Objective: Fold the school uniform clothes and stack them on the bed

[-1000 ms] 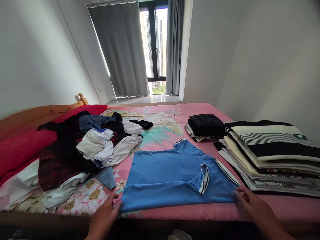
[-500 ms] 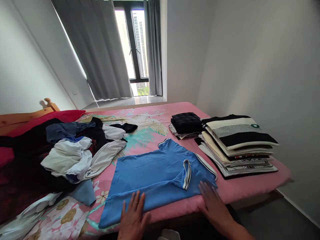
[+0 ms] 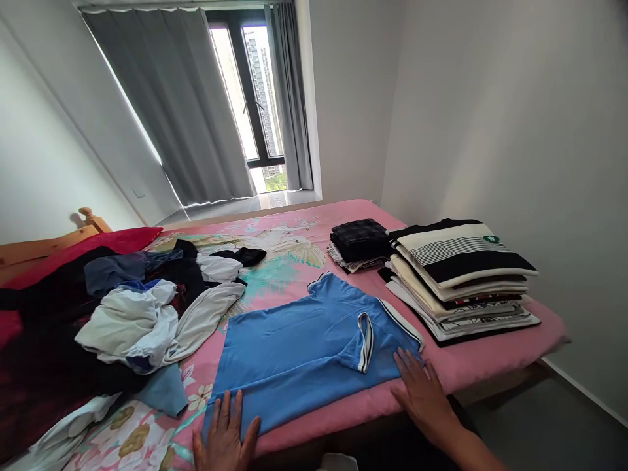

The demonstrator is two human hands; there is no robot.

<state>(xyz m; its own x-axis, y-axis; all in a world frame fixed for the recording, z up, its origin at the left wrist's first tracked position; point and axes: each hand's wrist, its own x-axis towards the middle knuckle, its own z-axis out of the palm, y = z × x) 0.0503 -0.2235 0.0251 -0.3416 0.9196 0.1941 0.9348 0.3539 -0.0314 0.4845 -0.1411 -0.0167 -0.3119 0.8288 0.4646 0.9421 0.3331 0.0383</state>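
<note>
The shirt (image 3: pixel 294 347) is blue with striped trim (image 3: pixel 367 354), the bedsheet (image 3: pixel 277 281) pink and floral.

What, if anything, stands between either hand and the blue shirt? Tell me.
Nothing visible. The left hand is on the blue shirt at its near-left corner, the right hand on it near the collar. The rumpled clothes are to the left and the folded stack beyond the collar; neither is in between.
</note>
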